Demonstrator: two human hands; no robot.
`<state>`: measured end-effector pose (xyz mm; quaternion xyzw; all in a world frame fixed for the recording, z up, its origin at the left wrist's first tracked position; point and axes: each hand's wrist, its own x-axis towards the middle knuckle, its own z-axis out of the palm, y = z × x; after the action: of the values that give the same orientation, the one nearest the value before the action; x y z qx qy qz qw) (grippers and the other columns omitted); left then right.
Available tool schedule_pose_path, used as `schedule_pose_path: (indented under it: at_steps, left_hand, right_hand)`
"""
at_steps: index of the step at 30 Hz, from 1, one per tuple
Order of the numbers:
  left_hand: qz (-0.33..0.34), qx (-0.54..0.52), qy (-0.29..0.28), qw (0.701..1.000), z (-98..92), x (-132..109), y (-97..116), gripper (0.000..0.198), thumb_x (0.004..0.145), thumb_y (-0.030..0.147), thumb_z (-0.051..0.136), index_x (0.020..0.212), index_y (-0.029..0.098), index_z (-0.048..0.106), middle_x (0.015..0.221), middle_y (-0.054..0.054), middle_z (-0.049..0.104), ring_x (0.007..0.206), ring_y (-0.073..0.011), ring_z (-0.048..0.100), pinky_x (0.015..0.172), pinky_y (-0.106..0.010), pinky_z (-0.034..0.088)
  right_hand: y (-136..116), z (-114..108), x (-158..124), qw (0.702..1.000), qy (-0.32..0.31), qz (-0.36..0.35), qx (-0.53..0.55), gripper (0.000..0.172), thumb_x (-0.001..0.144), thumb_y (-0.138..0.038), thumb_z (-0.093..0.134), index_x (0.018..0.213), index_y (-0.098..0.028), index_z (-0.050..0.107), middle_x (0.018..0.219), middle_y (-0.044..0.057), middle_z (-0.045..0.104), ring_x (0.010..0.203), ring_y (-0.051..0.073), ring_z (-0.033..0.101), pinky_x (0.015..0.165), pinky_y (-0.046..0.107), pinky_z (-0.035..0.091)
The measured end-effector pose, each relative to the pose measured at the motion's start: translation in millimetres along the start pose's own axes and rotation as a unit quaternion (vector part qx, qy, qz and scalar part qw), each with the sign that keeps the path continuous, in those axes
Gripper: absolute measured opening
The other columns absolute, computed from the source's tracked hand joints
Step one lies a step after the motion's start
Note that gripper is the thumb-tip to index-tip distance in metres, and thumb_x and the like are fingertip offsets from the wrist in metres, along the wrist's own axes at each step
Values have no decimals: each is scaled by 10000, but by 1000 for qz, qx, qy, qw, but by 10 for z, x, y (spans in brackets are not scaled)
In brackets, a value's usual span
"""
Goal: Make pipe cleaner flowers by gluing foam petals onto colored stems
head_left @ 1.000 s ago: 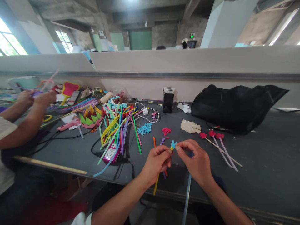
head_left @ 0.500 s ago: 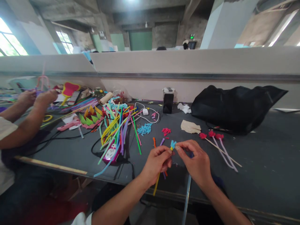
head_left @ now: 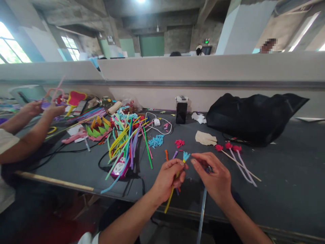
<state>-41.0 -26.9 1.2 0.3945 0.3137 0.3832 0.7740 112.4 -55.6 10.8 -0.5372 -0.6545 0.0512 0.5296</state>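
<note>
the dark tabletop (head_left: 286,176) spreads beneath both hands, a black bag (head_left: 254,118) slumped toward its rear right. the right hand (head_left: 217,176) comes in from the lower right, angled leftward, thumb and index finger slightly parted with nothing visible between them. the left hand (head_left: 168,176), its other fingers curled, pinches a yellow pipe cleaner (head_left: 169,200) between thumb and forefinger, the lower end slanting down toward the near edge. at its top, just beside the right fingertips, is a blue tuft (head_left: 186,156).
</note>
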Motion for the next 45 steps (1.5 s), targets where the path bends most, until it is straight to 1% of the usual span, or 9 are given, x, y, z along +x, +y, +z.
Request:
schedule_pose_path:
  at_steps: [7, 19, 23, 26, 28, 32, 35, 39, 45]
  left_hand:
    - [10, 28, -12, 999, 14, -6, -36, 222, 794, 362, 605, 789, 140, 595, 441, 45, 493, 341, -27, 241, 373, -208, 90]
    - [15, 41, -14, 999, 25, -8, -46, 210, 807, 344, 598, 794, 134, 598, 443, 47, 487, 343, -27, 232, 374, -205, 90]
    - [22, 39, -18, 999, 36, -10, -40, 233, 823, 370, 584, 810, 138, 587, 454, 44, 498, 345, -30, 239, 372, -202, 98]
    - [30, 39, -12, 999, 12, 2, -5, 260, 834, 405, 572, 838, 145, 582, 480, 40, 518, 349, -33, 260, 371, -196, 125]
    - [47, 41, 8, 998, -28, 18, 31, 274, 833, 420, 572, 848, 146, 585, 504, 36, 533, 354, -37, 290, 371, -196, 150]
    - [96, 34, 54, 993, -127, 55, 112, 286, 828, 431, 580, 857, 147, 598, 571, 27, 560, 377, -42, 346, 388, -199, 203]
    - [107, 1, 72, 992, -178, 69, 160, 278, 793, 406, 639, 863, 138, 621, 675, 18, 562, 444, -39, 394, 416, -191, 250]
    - [96, -40, 58, 993, -212, 61, 209, 281, 759, 377, 684, 851, 115, 645, 641, 36, 486, 453, -24, 343, 403, -176, 188]
    - [100, -68, 41, 992, -234, 42, 247, 243, 782, 342, 657, 878, 125, 608, 517, 78, 409, 386, -16, 201, 384, -185, 104]
  right_hand:
    - [31, 11, -9, 999, -14, -19, -27, 95, 858, -252, 601, 917, -255, 675, 848, 11, 646, 750, 153, 593, 684, 296, 479]
    - [-3, 41, 8, 999, -1, -25, -38, 72, 862, -241, 576, 813, -234, 629, 760, 6, 620, 698, 155, 565, 645, 294, 469]
    - [6, 23, 5, 999, 10, -17, -32, 73, 867, -260, 576, 871, -231, 643, 791, 10, 621, 714, 149, 567, 661, 284, 469]
    - [48, -7, 17, 997, 42, 25, -51, 145, 859, -304, 588, 970, -233, 647, 757, -1, 606, 649, 142, 549, 642, 280, 463]
    - [101, -11, 23, 997, 17, 44, -61, 146, 857, -318, 583, 952, -236, 657, 732, -7, 609, 622, 140, 549, 628, 275, 459]
    - [212, 38, 7, 988, -130, 26, -82, 125, 855, -278, 554, 834, -243, 672, 750, 0, 649, 698, 160, 604, 643, 273, 459]
    - [236, 55, -12, 972, -194, 15, -131, 149, 866, -262, 520, 825, -246, 663, 777, 1, 662, 770, 175, 618, 698, 289, 461]
    - [198, -84, -37, 955, -220, 32, -196, 203, 894, -282, 449, 875, -240, 647, 851, 13, 674, 809, 180, 626, 735, 304, 466]
    - [336, -575, -221, 922, -235, 43, -304, 271, 839, -400, 496, 1033, -269, 631, 1014, 48, 683, 905, 241, 652, 729, 349, 499]
